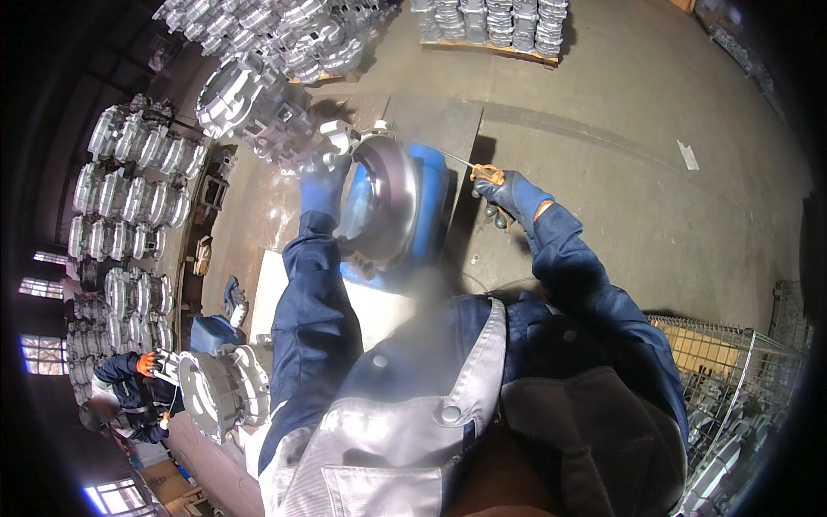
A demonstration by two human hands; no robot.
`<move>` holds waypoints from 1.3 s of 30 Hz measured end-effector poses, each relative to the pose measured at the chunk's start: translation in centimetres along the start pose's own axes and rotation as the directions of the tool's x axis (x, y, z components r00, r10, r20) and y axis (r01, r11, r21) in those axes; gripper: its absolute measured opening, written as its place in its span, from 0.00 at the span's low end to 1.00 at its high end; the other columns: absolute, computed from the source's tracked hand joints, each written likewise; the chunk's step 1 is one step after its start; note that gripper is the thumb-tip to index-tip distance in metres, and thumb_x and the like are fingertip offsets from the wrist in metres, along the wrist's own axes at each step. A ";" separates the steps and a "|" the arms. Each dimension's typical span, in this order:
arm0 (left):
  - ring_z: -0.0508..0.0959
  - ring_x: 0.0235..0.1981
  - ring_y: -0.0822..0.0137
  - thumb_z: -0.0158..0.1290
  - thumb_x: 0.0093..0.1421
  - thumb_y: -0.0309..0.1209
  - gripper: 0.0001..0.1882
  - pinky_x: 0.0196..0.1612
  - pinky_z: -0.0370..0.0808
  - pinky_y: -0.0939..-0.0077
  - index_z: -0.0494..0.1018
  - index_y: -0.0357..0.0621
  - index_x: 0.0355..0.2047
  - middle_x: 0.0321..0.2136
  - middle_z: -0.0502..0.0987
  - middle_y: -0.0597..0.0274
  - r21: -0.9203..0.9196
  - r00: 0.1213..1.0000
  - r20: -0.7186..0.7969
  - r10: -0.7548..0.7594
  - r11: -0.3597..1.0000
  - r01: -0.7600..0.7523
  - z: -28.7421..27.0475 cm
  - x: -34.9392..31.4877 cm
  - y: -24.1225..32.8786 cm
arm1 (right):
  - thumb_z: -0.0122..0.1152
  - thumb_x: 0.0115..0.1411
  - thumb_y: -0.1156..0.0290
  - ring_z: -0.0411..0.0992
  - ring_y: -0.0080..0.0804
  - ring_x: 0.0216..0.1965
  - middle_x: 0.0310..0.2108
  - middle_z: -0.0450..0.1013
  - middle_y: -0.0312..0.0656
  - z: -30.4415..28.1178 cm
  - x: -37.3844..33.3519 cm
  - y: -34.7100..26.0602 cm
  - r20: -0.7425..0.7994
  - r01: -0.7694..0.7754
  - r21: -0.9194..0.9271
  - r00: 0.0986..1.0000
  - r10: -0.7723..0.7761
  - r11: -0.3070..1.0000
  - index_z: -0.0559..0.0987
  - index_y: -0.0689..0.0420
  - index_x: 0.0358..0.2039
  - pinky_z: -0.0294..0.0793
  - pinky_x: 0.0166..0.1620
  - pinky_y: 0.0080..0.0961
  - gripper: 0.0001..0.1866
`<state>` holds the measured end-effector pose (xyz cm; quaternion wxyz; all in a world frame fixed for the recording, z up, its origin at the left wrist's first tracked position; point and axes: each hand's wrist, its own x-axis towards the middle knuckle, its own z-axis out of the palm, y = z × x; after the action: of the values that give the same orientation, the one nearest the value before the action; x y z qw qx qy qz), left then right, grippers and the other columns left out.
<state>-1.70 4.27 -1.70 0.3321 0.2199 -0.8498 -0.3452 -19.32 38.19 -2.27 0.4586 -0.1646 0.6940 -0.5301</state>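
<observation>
Far off to the left of the person's hands, a co-worker in blue overalls steadies a grey ribbed casting on a bench, and stacks of pale grey castings stand in rows, their flanged edges catching the light.

The left hand, in a blue glove, is stretched forward and closed on the upper rim of a large round valve, apparently to keep it upright on edge. The valve has a smooth, dull-shining metal disc set in a blue painted body, with a pale bracket at its top just beyond the fingers. It stands on a worn steel table, directly in front of the person, between the two hands.

The right hand, in a dark glove with orange trim, is clamped on an orange-handled air gun, whose thin nozzle points toward the valve; a haze hangs near the disc.

Right of that hand lie bare concrete floor and a wire mesh crate.
</observation>
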 end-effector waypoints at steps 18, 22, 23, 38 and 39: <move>0.73 0.51 0.51 0.53 0.60 0.29 0.20 0.53 0.71 0.64 0.71 0.44 0.53 0.51 0.72 0.51 -0.039 0.996 -0.089 0.023 0.999 -0.026 -0.6 -2.6 4.0 | 0.61 0.63 0.64 0.72 0.20 0.20 0.34 0.77 0.39 -3.0 -2.4 4.9 0.354 0.082 0.056 0.930 -0.097 0.995 0.74 0.55 0.51 0.73 0.19 0.18 0.18; 0.73 0.53 0.58 0.52 0.66 0.41 0.21 0.56 0.68 0.68 0.71 0.41 0.54 0.52 0.74 0.51 -0.354 0.970 -0.184 -0.159 0.931 0.085 0.2 -3.9 6.1 | 0.62 0.61 0.61 0.74 0.28 0.19 0.30 0.78 0.39 -4.3 1.1 10.4 0.242 0.268 -0.736 0.962 -0.129 0.621 0.78 0.56 0.49 0.74 0.23 0.34 0.18; 0.73 0.53 0.61 0.51 0.66 0.40 0.21 0.56 0.68 0.68 0.70 0.40 0.55 0.52 0.74 0.51 -0.256 0.971 -0.189 -0.144 0.962 0.093 0.1 -4.1 6.0 | 0.62 0.61 0.60 0.73 0.29 0.19 0.28 0.78 0.39 -4.5 2.0 11.0 0.183 0.267 -0.768 0.962 -0.200 0.583 0.78 0.56 0.49 0.74 0.23 0.36 0.19; 0.75 0.44 0.63 0.51 0.65 0.36 0.19 0.48 0.71 0.68 0.70 0.40 0.53 0.44 0.76 0.53 -0.868 0.697 -0.059 -0.714 0.381 0.318 -6.4 -7.4 2.7 | 0.60 0.63 0.59 0.70 0.23 0.19 0.31 0.78 0.38 -9.4 -5.9 4.4 0.500 0.115 -0.356 0.862 0.085 0.928 0.78 0.58 0.44 0.69 0.23 0.24 0.16; 0.75 0.45 0.63 0.51 0.65 0.36 0.20 0.49 0.71 0.68 0.70 0.40 0.54 0.45 0.76 0.53 -0.878 0.723 -0.081 -0.686 0.393 0.274 -6.3 -7.4 2.6 | 0.59 0.62 0.55 0.72 0.24 0.24 0.31 0.77 0.41 -10.0 -7.2 3.5 0.472 0.108 -0.369 0.878 0.086 0.923 0.78 0.60 0.45 0.71 0.28 0.24 0.21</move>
<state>7.46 7.75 0.56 0.4550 0.3537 -0.3841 -0.7214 -22.75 50.51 -1.84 0.5715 -0.3812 0.6479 -0.3291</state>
